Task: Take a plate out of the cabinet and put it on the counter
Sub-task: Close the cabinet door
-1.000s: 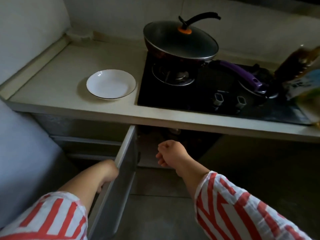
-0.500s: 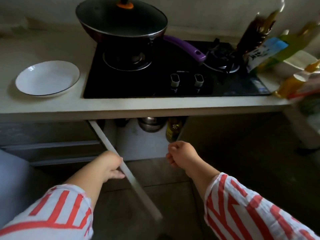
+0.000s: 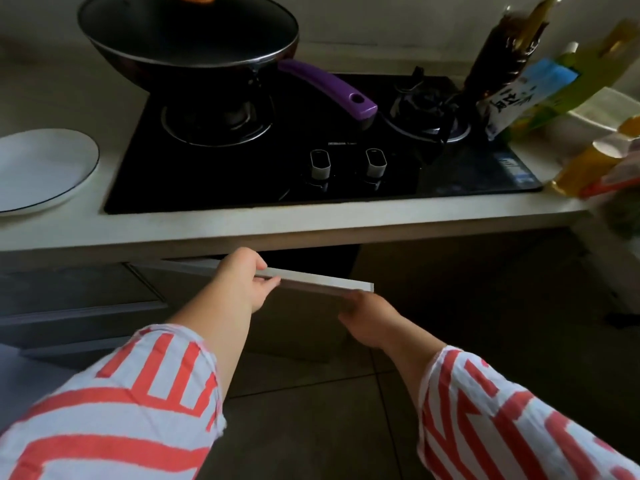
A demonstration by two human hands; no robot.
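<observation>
A white plate point(image 3: 38, 168) with a thin dark rim lies on the pale counter point(image 3: 242, 223) at the far left, beside the stove. Below the counter the cabinet door point(image 3: 311, 282) stands nearly shut, its light top edge showing. My left hand point(image 3: 247, 278) rests on that top edge, fingers curled over it. My right hand point(image 3: 363, 317) is against the door's right end, fingers hidden behind it. The cabinet's inside is dark and almost fully covered.
A black gas hob point(image 3: 311, 161) with two knobs fills the counter's middle. A lidded wok point(image 3: 187, 36) with a purple handle point(image 3: 329, 88) sits on the left burner. Oil and sauce bottles point(image 3: 519, 64) crowd the right end. Closed drawers point(image 3: 69, 306) lie left of the door.
The door has swung from wide open to nearly shut. My left hand moved up and right with its top edge, and my right hand came onto the door's right end. The view shifted right.
</observation>
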